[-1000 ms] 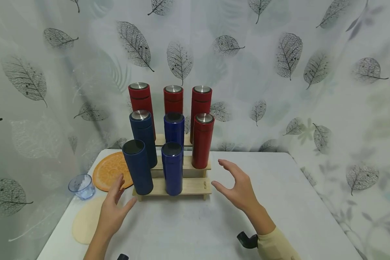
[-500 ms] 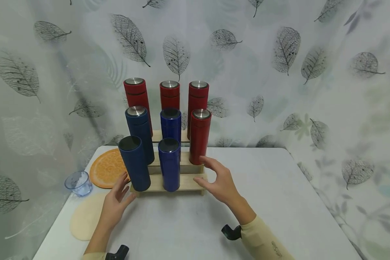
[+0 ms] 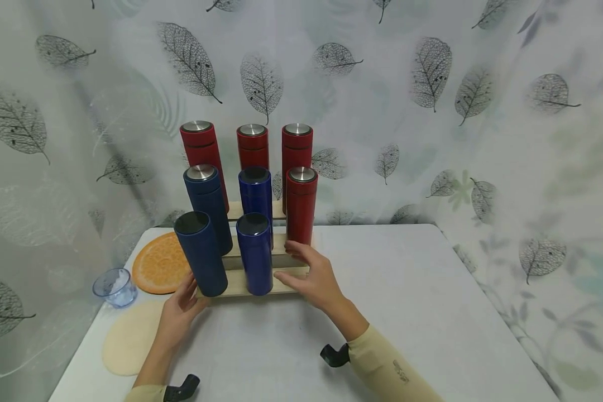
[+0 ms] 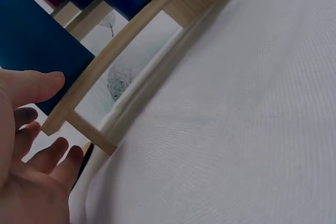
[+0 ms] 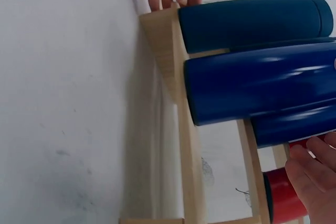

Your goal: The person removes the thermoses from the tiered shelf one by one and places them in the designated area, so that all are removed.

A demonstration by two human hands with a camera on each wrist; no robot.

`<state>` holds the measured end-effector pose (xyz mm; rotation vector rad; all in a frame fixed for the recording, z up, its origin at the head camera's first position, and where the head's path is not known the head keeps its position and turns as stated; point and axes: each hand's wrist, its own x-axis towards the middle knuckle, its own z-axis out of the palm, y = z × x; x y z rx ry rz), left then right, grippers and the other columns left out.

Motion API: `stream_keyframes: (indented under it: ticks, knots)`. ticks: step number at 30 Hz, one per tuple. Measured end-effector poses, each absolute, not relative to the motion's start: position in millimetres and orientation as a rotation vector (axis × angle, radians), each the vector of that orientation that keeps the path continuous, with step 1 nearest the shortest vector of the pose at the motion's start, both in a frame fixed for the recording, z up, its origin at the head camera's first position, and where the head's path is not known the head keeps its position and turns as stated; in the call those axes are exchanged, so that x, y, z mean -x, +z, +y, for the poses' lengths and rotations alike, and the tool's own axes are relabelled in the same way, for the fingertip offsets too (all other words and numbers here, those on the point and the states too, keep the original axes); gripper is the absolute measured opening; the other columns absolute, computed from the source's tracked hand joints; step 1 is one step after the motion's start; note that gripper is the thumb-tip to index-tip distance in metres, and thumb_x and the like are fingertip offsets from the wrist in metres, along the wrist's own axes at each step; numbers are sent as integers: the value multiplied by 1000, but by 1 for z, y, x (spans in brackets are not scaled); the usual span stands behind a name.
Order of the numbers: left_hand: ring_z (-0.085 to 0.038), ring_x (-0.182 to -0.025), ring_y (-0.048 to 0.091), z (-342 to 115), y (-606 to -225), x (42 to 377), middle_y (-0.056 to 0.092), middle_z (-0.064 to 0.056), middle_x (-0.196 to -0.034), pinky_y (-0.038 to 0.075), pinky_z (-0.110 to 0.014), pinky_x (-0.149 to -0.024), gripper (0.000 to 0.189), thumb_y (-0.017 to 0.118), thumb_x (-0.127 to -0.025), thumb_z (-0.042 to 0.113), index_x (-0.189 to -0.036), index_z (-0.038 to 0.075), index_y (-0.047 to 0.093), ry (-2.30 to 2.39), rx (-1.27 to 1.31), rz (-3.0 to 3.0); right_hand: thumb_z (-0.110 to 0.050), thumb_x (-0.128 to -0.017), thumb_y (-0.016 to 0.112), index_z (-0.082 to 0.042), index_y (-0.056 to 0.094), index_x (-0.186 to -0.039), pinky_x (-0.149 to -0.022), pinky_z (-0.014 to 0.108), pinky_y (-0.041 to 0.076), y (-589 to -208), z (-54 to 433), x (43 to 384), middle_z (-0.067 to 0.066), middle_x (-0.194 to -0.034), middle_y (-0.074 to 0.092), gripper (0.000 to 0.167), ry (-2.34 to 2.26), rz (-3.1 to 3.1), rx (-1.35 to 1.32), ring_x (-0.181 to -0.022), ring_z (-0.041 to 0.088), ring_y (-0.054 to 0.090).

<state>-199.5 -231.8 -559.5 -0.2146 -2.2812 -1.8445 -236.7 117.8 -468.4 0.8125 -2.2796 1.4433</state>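
The right hand (image 3: 314, 279) had come in from well right of the rack (image 3: 237, 282) and hung at its front step, thumb just beside the front blue bottle (image 3: 254, 257), fingers before the red bottle (image 3: 301, 206) on the middle step. Thumb and fingers were spread; whether a fingertip brushed either bottle was hard to tell. The left hand (image 3: 177, 318) had shifted far less, closing in slightly on the rack's left end, fingers parted, thumb near the base of the front navy bottle (image 3: 201, 259). All eight bottles (image 3: 211, 204) stood on the three steps as they had a second before. The glass (image 3: 115, 287) and orange mat (image 3: 159, 265) kept their places at left.
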Motion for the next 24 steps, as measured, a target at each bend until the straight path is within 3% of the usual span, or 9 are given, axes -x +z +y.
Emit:
stream_keyframes:
  ticks: [3, 5, 8, 10, 13, 18, 24]
  knots:
    - [-49, -157, 29, -231, -564, 202, 29, -20, -175, 40, -9, -108, 83, 77, -101, 1, -170, 1, 30, -1871, 190, -2291, -24, -89, 92, -2, 62, -149, -106, 49, 58, -473, 112, 238, 14, -141, 69, 70, 1446, -2313, -803, -125, 34, 68]
    - [-43, -158, 29, -229, -567, 203, 28, -19, -175, 42, -9, -106, 82, 76, -101, 1, -170, 1, 30, -1900, 178, -2279, -26, -90, 91, -1, 61, -149, -106, 48, 59, -476, 108, 239, 13, -143, 69, 71, 1437, -2333, -800, -125, 34, 69]
    - [-16, -155, 37, -227, -569, 202, 29, -20, -174, 46, -9, -104, 80, 75, -101, -1, -169, 0, 32, -1935, 180, -2242, -25, -90, 91, 1, 61, -149, -105, 46, 59, -478, 103, 239, 16, -142, 69, 71, 1449, -2333, -815, -125, 30, 69]
    - [3, -145, 43, -225, -570, 202, 30, -23, -172, 48, -10, -102, 79, 74, -101, -3, -168, -2, 32, -1941, 195, -2219, -24, -90, 91, 4, 60, -148, -105, 47, 59, -480, 101, 238, 18, -142, 69, 72, 1462, -2321, -831, -125, 30, 69]
    - [17, -131, 47, -223, -571, 202, 31, -26, -171, 49, -9, -100, 78, 74, -101, -4, -166, -5, 33, -1930, 213, -2214, -22, -89, 92, 3, 61, -149, -105, 46, 59, -483, 98, 237, 15, -142, 69, 72, 1490, -2310, -839, -125, 30, 69]
    - [16, -125, 50, -223, -569, 202, 33, -26, -170, 45, -8, -102, 76, 74, -103, 2, -166, -6, 32, -1864, 177, -2282, -22, -89, 93, -6, 61, -151, -106, 42, 58, -488, 92, 240, 5, -145, 68, 72, 1517, -2311, -839, -126, 26, 69]
    - [13, -122, 52, -224, -570, 202, 36, -24, -170, 45, -7, -102, 76, 73, -106, 9, -168, -3, 31, -1790, 138, -2350, -25, -90, 93, -7, 59, -153, -106, 46, 59, -492, 86, 244, 5, -147, 67, 73, 1545, -2326, -852, -126, 21, 68]
